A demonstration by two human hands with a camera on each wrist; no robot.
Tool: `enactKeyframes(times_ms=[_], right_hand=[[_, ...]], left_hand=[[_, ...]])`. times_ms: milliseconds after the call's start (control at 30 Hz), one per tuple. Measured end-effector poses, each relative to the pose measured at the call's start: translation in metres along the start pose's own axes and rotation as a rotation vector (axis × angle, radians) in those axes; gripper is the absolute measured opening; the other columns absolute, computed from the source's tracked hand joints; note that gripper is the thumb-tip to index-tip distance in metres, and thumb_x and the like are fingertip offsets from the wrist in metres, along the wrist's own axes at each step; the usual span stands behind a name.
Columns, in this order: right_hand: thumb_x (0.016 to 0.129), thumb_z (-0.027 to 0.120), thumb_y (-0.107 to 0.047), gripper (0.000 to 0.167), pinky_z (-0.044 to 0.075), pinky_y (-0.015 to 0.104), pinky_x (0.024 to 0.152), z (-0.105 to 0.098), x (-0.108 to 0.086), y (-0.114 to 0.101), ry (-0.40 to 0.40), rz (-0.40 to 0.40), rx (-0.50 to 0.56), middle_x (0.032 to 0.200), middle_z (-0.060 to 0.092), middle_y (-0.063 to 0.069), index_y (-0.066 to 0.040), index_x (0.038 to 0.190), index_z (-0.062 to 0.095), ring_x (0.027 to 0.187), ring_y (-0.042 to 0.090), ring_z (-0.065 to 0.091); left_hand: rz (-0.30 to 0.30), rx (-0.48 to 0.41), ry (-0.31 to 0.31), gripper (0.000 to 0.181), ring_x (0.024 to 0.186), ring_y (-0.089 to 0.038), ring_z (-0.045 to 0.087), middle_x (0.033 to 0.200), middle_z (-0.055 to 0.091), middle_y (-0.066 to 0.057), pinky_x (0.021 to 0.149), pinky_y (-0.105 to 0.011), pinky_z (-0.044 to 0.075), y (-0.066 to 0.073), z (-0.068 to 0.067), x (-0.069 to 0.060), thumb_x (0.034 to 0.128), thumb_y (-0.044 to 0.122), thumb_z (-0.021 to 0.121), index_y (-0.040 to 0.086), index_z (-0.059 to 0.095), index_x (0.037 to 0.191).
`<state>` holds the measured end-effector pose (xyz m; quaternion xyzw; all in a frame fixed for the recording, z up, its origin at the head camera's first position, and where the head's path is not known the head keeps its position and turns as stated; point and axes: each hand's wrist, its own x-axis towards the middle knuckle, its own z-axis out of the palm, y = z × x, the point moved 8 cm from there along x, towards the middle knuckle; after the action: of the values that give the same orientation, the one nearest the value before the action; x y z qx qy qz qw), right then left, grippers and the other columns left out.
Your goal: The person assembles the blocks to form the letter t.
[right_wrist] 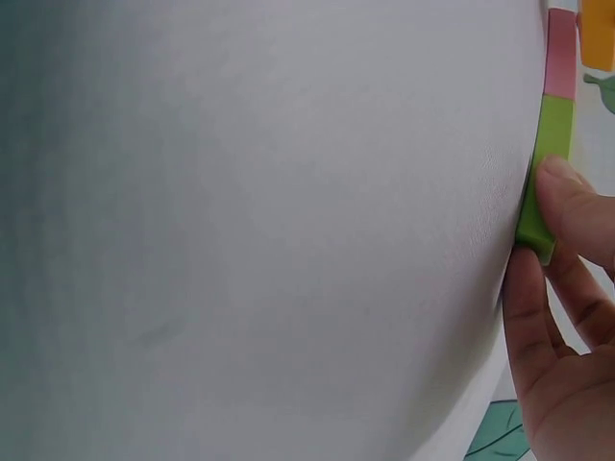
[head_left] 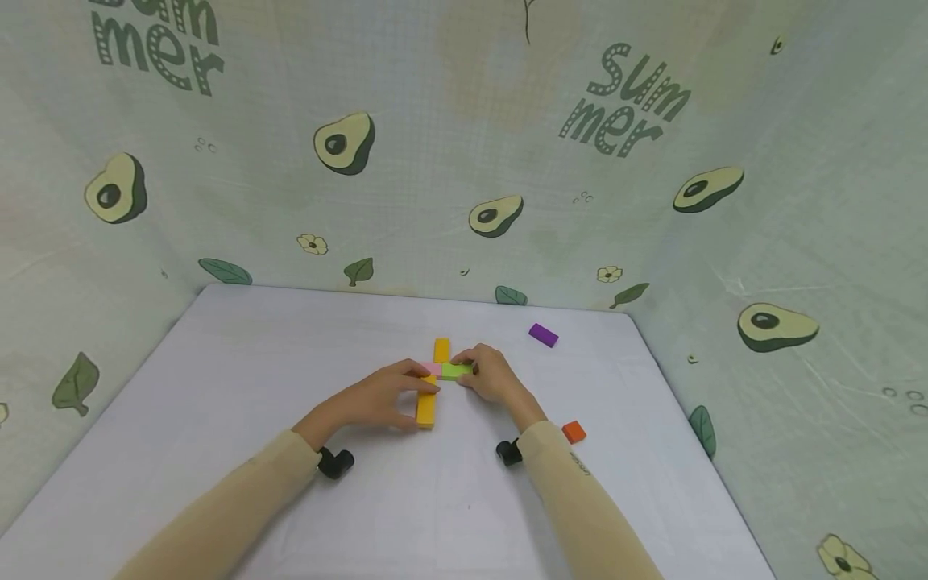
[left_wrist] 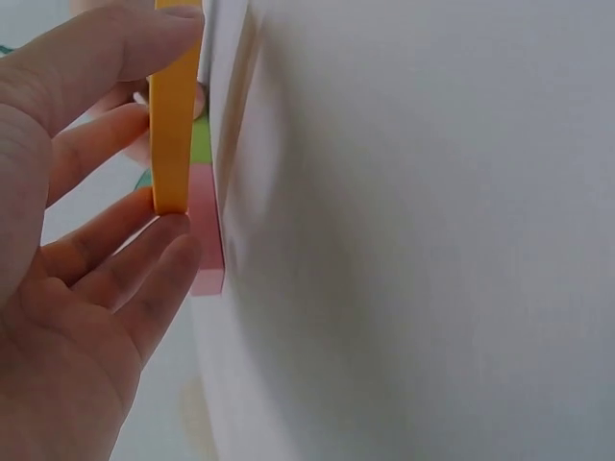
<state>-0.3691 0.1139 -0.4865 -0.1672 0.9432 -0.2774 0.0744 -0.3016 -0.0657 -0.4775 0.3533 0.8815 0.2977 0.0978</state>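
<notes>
Head cam view, going left to right: a left hand (head_left: pixel 384 399) comes in over the white table (head_left: pixel 254 354), wearing a beige sleeve (head_left: pixel 225 503). Its grip is narrowed onto the near yellow block (head_left: pixel 425 409), thumb at one end and fingers at the other in the left wrist view. Honestly can't tell if that block is touching the table or held a bit above it. Its far end overlaps the front of a pink block (head_left: pixel 432 369) as seen from the head cam. Just behind the pink one is the far yellow block (head_left: pixel 442 350), nobody's hand on it. Then comes a green block (head_left: pixel 457 371), end to end with the pink and touching it, which the right wrist view shows nicely. The right hand (head_left: pixel 493 374) has the green one's outer end pinched between thumb and fingers, so that grip is pretty tight too. Farther right, a purple block (head_left: pixel 544 335) lies toward the back and an orange block (head_left: pixel 574 432) sits beside the right forearm.
</notes>
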Motion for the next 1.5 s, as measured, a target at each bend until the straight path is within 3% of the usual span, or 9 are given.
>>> enactKeyframes(times_ms=[533, 900, 1333, 1500], right_hand=[[0.099, 0.078, -0.015, 0.028, 0.054, 0.035, 0.089, 0.001, 0.0, 0.0, 0.004, -0.022, 0.006, 0.11, 0.066, 0.003, -0.018, 0.127, 0.078, 0.094, 0.021, 0.056], [0.099, 0.077, -0.016, 0.029, 0.055, 0.036, 0.093, 0.0, 0.0, 0.0, 0.003, -0.024, 0.007, 0.114, 0.066, 0.005, -0.018, 0.129, 0.077, 0.096, 0.022, 0.057], [0.1, 0.077, -0.016, 0.028, 0.054, 0.037, 0.093, 0.0, 0.0, 0.0, 0.001, -0.019, 0.012, 0.114, 0.066, 0.004, -0.018, 0.128, 0.078, 0.097, 0.022, 0.057], [0.1, 0.077, -0.016, 0.028, 0.055, 0.037, 0.094, 0.0, 0.0, 0.0, -0.002, -0.013, 0.011, 0.115, 0.066, 0.004, -0.018, 0.128, 0.077, 0.097, 0.021, 0.057]], left_hand=[[-0.048, 0.042, -0.047, 0.059, 0.137, -0.025, 0.05, 0.151, 0.051, -0.005, 0.118, -0.047, 0.044, 0.0, 0.016, 0.017, 0.0876, 0.03, 0.089, 0.022, 0.07, 0.142], [-0.021, 0.069, -0.053, 0.058, 0.134, -0.027, 0.051, 0.149, 0.052, -0.008, 0.117, -0.049, 0.045, 0.004, 0.018, 0.018, 0.0871, 0.027, 0.089, 0.019, 0.07, 0.142], [-0.055, 0.107, -0.063, 0.062, 0.141, -0.029, 0.051, 0.157, 0.05, -0.009, 0.118, -0.051, 0.044, 0.007, 0.02, 0.014, 0.0899, 0.031, 0.088, 0.02, 0.066, 0.147], [-0.039, 0.109, -0.04, 0.062, 0.139, -0.028, 0.053, 0.156, 0.051, -0.008, 0.117, -0.05, 0.046, 0.009, 0.02, 0.01, 0.09, 0.03, 0.087, 0.018, 0.065, 0.147]])
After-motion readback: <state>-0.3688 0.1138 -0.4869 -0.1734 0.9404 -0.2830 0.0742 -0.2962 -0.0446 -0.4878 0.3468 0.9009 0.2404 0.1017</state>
